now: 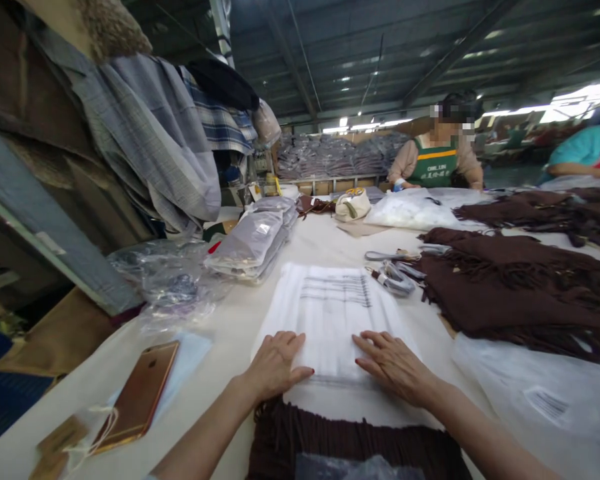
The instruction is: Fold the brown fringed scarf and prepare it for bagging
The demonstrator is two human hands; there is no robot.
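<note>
A stack of white plastic bags (pixel 325 327) with dark printed lines lies flat on the table in front of me. My left hand (pixel 280 360) rests on its left side, fingers stretched out and thumb pointing inward. On the right side lies my right hand (pixel 393 363), its fingers spread and pressing lightly on the plastic. Neither hand grips anything. Just below, at the table's near edge, is a dark brown fringed scarf (pixel 350 437) with a piece of clear plastic over its lower part.
To the left are a phone (pixel 143 393), a brown tag (pixel 57 447) and crumpled clear bags (pixel 175 287). Packed grey bundles (pixel 255 237) stand behind them. Brown scarves (pixel 510 287), grey straps (pixel 397 277) and a white bag (pixel 545 400) lie right. A person (pixel 437 160) works across the table.
</note>
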